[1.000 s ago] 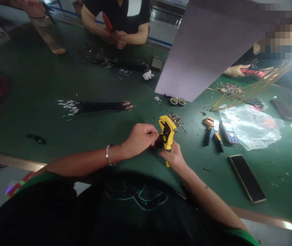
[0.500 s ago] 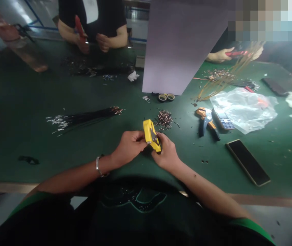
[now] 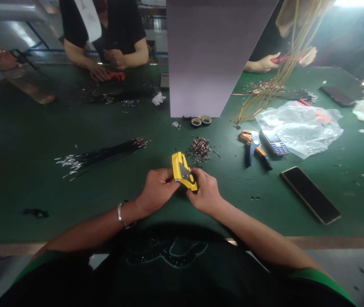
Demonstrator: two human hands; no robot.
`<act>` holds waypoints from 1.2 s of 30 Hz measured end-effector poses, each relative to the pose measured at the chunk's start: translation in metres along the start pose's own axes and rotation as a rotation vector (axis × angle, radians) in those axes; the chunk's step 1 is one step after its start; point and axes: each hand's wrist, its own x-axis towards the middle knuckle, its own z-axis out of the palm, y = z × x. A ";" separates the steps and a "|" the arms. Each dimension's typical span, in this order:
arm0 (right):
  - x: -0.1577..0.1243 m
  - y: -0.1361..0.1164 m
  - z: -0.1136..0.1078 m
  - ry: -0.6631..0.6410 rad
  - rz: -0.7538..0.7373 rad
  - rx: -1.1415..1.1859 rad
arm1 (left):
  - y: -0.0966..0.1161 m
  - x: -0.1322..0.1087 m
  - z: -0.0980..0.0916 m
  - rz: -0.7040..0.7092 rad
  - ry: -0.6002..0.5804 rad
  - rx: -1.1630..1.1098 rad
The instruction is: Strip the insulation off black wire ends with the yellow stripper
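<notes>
My right hand (image 3: 205,191) is wrapped round a yellow crimping tool (image 3: 182,170) with a dark grey middle part, held up over the green table. My left hand (image 3: 157,187) is closed at the left side of the tool's head, thumb and fingers pinched together. Whatever sits between those fingertips is too small or hidden to tell. Just beyond the tool lies a pile of small copper-coloured and dark pieces (image 3: 201,147). To the left rests a bundle of black wires (image 3: 105,155), with silvery ends at left and coppery ends at right.
A tall pale panel (image 3: 207,64) stands ahead, two tape rolls (image 3: 201,121) at its foot. Rightward lie orange-and-blue pliers (image 3: 252,147), a keypad phone (image 3: 275,142), a plastic bag (image 3: 310,123) and a smartphone (image 3: 310,194). Co-workers' hands hold red tools across the table.
The view has shifted slightly. My hands stay together at the yellow tool, which is turned a little. The co-worker opposite has lowered a red tool to the table.
</notes>
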 end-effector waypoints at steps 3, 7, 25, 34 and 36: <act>0.000 0.001 0.001 -0.002 0.010 -0.013 | -0.001 0.000 0.001 -0.020 -0.009 -0.009; 0.000 0.003 0.002 -0.023 0.062 -0.042 | -0.001 0.001 0.002 -0.039 -0.016 -0.026; -0.001 0.009 0.008 -0.067 0.142 -0.010 | -0.002 0.011 0.002 -0.093 -0.034 -0.027; 0.006 0.007 0.006 -0.072 0.259 0.045 | -0.010 0.019 0.003 -0.169 -0.150 -0.051; 0.008 0.007 0.005 -0.069 0.272 0.064 | -0.014 0.020 0.003 -0.201 -0.169 -0.128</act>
